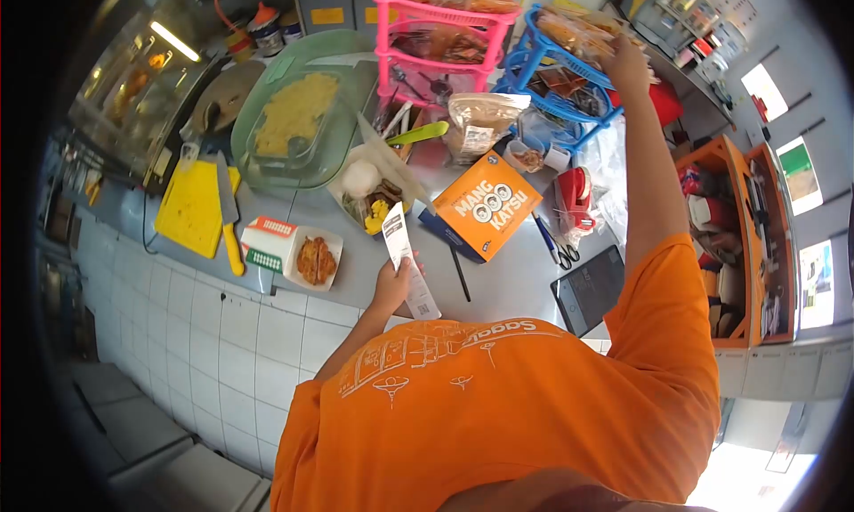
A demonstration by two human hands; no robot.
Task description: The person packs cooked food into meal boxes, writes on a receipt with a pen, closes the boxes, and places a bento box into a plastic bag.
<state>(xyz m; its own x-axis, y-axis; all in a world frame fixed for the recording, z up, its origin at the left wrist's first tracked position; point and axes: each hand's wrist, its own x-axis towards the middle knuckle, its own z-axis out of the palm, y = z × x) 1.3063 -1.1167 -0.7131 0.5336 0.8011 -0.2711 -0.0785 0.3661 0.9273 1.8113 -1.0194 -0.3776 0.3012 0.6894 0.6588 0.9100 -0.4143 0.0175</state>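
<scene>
My left hand [391,285] is closed round a long white paper receipt [414,276], held upright over the front edge of the counter. My right hand [628,63] is stretched out to the top tier of a blue plastic rack [551,63]. It touches the clear packets [574,33] piled there; its fingertips are partly hidden among them. Just beyond the receipt stands an open box [363,205] with a ball of rice, dark meat and yellow food. To its right sits an orange carton [489,205] printed "MANG KATSU".
A paper box [289,249] with fried food stands left, near a yellow cutting board [182,211] and a knife [228,201]. Behind are a green tub [245,143] and a pink rack [445,45]. On the right lie scissors [566,256], a red tape dispenser [576,199] and a tablet [592,290].
</scene>
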